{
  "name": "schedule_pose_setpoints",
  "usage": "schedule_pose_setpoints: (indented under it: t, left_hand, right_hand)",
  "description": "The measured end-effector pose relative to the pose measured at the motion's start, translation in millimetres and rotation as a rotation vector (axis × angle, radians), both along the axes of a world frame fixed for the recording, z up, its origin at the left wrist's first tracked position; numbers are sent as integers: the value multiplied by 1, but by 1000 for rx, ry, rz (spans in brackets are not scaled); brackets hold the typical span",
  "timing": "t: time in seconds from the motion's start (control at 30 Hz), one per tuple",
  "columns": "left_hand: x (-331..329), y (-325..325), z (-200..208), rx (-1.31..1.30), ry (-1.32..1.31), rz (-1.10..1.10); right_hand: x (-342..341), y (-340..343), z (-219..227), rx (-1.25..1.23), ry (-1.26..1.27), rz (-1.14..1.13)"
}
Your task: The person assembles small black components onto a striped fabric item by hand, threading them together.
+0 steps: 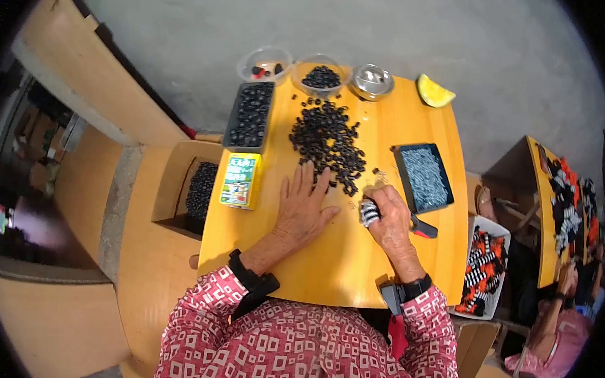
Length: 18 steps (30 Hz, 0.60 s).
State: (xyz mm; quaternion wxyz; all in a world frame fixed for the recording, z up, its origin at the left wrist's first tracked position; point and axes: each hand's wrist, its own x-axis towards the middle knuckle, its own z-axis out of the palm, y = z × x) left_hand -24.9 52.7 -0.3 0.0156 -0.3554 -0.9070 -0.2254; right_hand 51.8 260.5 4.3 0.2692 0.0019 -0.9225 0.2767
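My left hand (302, 206) lies flat on the yellow table (300, 268) with its fingers spread. Its fingertips reach the near edge of a loose pile of small black parts (324, 136). The fingers of my right hand (392, 225) are curled around a small black-and-white striped piece (369, 213); part of it is hidden under them. Beside that hand rests a tool with a black and red handle (424, 229), its other end covered. Just beyond, a dark tray (402, 177) holds many small silvery pieces, too fine to name.
Left of the pile stand a yellow carton (239, 182) and a black bin (230, 139). Two clear tubs (245, 67), a metal bowl (372, 82) and a yellow wedge (435, 91) line the far edge. A white basket (502, 237) holds striped and orange pieces, near another person (553, 340).
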Motion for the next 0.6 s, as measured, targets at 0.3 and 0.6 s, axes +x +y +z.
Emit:
schedule_pose_setpoints:
  t: [0.3,0.6]
  left_hand:
    - [42,-14,143,602,-339,-338]
    - [57,-167,178,1524,-454,-272]
  right_hand:
    - [-1,-6,-11,13,56,20]
    - [-8,-8,-9,1,-13,59]
